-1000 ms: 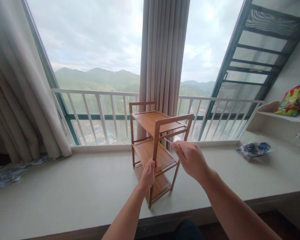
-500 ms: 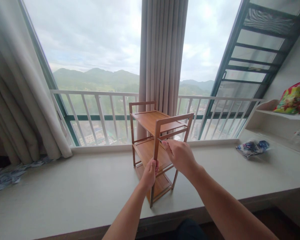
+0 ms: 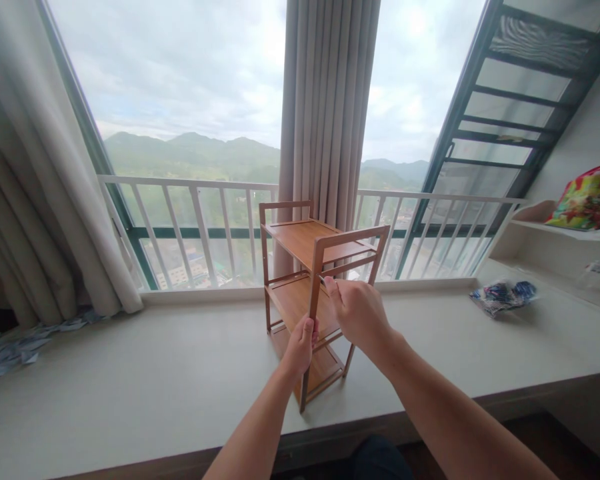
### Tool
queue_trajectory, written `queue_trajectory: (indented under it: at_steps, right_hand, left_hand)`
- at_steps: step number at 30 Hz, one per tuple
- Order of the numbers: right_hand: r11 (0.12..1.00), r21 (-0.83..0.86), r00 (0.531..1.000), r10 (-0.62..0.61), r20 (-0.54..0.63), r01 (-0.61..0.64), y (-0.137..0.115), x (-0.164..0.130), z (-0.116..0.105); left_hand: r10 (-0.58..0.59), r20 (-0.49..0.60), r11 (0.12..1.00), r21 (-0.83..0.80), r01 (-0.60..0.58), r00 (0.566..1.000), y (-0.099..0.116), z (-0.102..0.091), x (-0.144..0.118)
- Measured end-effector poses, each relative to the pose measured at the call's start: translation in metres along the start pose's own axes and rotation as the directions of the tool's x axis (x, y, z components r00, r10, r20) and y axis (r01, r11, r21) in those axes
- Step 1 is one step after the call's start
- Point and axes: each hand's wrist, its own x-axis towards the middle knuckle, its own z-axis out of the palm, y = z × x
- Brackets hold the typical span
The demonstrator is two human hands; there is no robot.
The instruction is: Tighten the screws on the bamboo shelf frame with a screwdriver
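A small brown wooden three-tier shelf (image 3: pixel 293 240) stands upright on the white ledge. My left hand (image 3: pixel 303 343) is wrapped round its near front post, about halfway up. Higher on the same post, my right hand (image 3: pixel 363 310) is closed on a thin metal tool (image 3: pixel 323 279). Only the tool's tip shows, at the post just under the top shelf; the rest is hidden in my fist, so its exact kind cannot be made out.
The white ledge (image 3: pixel 180 373) ends at a front edge close to me. Behind the shelf are a white railing (image 3: pixel 220 183), windows and a grey curtain (image 3: pixel 330 100). A plastic-wrapped patterned bundle (image 3: pixel 503 297) lies right; a colourful bag (image 3: pixel 587 197) sits on a wall shelf.
My right hand and the tool's tip have shifted very slightly at the post. My left hand keeps its hold, and the shelf stands in the same place.
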Motion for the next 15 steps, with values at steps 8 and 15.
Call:
queue_trajectory:
  at_steps: [8,15]
  right_hand:
    - [0.997,0.035,0.997,0.075,-0.005,-0.074,-0.006,-0.001,0.000]
    - [0.998,0.031,0.996,-0.054,-0.076,0.057,0.007,-0.005,-0.011]
  left_hand:
    - [0.019,0.005,1.000,0.013,-0.020,1.000,0.001,0.000,0.000]
    - [0.042,0.005,0.998,0.044,-0.043,0.999,0.000,0.000,-0.001]
